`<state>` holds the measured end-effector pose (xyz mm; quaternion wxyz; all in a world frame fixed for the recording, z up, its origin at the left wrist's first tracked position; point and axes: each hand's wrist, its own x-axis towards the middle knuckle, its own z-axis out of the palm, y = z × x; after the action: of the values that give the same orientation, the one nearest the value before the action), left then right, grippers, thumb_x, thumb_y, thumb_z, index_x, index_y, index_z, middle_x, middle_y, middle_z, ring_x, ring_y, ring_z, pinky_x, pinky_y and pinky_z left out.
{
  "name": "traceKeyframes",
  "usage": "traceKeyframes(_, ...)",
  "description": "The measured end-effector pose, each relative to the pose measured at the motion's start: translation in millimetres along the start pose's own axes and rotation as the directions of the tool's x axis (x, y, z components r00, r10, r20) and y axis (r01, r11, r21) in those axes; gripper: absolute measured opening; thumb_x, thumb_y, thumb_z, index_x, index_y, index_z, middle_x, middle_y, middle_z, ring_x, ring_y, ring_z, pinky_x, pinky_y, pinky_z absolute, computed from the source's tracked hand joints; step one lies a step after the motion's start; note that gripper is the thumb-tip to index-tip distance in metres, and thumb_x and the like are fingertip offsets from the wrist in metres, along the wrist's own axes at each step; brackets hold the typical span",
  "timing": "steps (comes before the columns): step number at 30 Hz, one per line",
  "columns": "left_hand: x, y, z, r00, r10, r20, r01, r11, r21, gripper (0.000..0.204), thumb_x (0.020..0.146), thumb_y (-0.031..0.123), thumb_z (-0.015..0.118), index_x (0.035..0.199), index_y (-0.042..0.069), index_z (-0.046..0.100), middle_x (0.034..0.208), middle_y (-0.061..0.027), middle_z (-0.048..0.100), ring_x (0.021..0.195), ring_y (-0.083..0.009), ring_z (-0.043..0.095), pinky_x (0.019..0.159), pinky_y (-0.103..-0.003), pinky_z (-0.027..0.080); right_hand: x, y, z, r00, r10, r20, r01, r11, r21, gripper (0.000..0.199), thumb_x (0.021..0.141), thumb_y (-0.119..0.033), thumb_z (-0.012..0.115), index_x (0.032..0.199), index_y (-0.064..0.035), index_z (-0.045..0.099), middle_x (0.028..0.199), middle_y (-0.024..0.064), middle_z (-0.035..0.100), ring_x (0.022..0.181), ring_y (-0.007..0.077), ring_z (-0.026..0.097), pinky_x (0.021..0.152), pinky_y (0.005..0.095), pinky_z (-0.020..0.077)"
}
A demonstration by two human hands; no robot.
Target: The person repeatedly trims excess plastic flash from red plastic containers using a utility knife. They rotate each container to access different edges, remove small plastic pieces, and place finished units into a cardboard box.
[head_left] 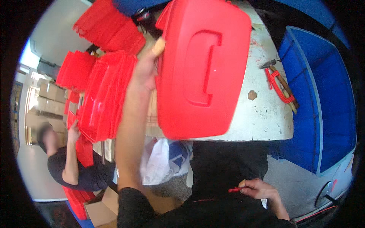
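Assembly seems midway: a red plastic lid with a recessed grip slot is held clamped in the left hand above the white surface, while a small red plastic clip is pinched in the right hand, not yet fitted.

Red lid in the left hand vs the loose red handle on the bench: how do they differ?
The red lid is a broad rounded panel; the red handle is a thin C-shaped strip. The lid is held up by the left hand at its edge; the handle lies untouched on the white bench by a hammer. Both look like the same red plastic.
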<state>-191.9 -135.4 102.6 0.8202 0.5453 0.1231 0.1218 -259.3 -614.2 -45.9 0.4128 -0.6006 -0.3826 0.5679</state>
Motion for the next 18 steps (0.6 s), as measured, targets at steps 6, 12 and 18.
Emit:
traceKeyframes(6, 17, -69, -8, 0.994, -0.018, 0.104, 0.043, 0.968, -0.249, 0.049, 0.1, 0.036, 0.06, 0.136, 0.004, 0.056, 0.133, -0.0112, 0.063, 0.117, -0.0237, 0.063, 0.099, -0.042, 0.052, -14, 4, -9, 0.928, 0.227, -0.297, -0.138, 0.946, 0.292, 0.017, 0.105, -0.019, 0.051, 0.105, -0.0046, 0.061, 0.076, 0.0004, 0.06, 0.067, 0.0071, 0.052, 0.062, 0.0258, 0.0451)
traceKeyframes(12, 20, -74, -3, 0.992, 0.048, 0.115, -0.035, 0.993, -0.113, 0.051, 0.1, 0.038, 0.06, 0.136, 0.002, 0.056, 0.133, -0.0108, 0.063, 0.119, -0.0236, 0.061, 0.101, -0.04, 0.05, -11, -3, -17, 0.914, 0.178, -0.364, -0.042, 0.935, 0.351, 0.016, 0.105, -0.016, 0.05, 0.106, -0.0035, 0.06, 0.079, -0.0008, 0.059, 0.072, 0.0075, 0.052, 0.066, 0.0246, 0.0442)
traceKeyframes(18, 25, -39, -1, 0.878, 0.168, 0.448, -0.102, 0.981, -0.167, 0.048, 0.097, 0.031, 0.062, 0.133, -0.001, 0.056, 0.13, -0.0094, 0.064, 0.117, -0.0204, 0.062, 0.102, -0.036, 0.048, 4, -4, -22, 0.917, 0.165, -0.363, 0.048, 0.857, 0.512, 0.023, 0.107, -0.023, 0.049, 0.105, -0.0034, 0.062, 0.076, -0.0019, 0.056, 0.068, 0.0063, 0.048, 0.063, 0.023, 0.0402)
